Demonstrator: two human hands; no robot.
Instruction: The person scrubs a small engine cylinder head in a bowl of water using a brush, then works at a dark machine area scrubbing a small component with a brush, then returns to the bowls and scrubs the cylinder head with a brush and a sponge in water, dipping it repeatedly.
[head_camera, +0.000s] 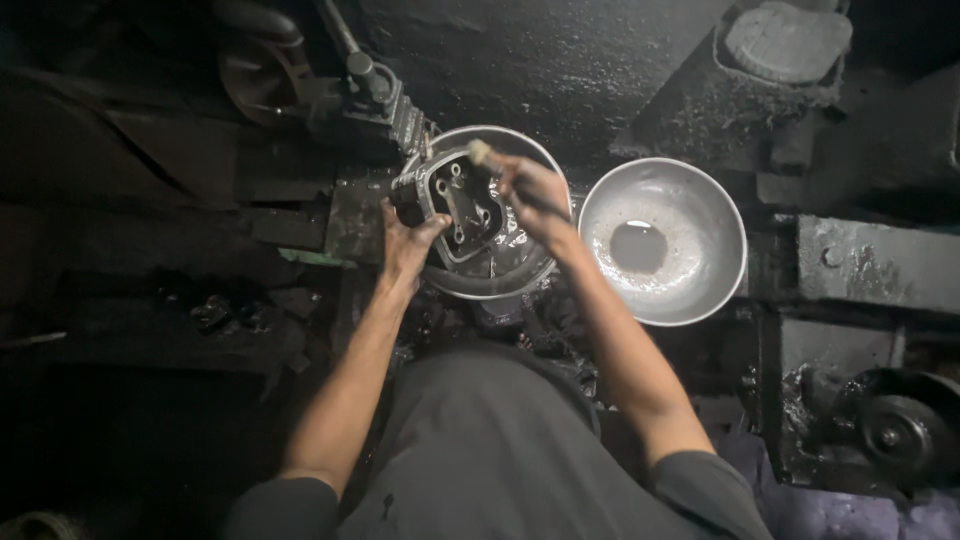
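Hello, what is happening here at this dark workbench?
A person holds a dark finned engine part over a metal basin. The left hand steadies the part from its side, while the right hand grips a small brush against its top. A second metal bowl with a little dark liquid sits to the right. Greasy machine parts lie around.

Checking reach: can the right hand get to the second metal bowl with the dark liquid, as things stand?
Probably yes. The wide round silver metal bowl sits uncovered just beside the right hand, nothing between them, but that hand holds a pale-tipped brush.
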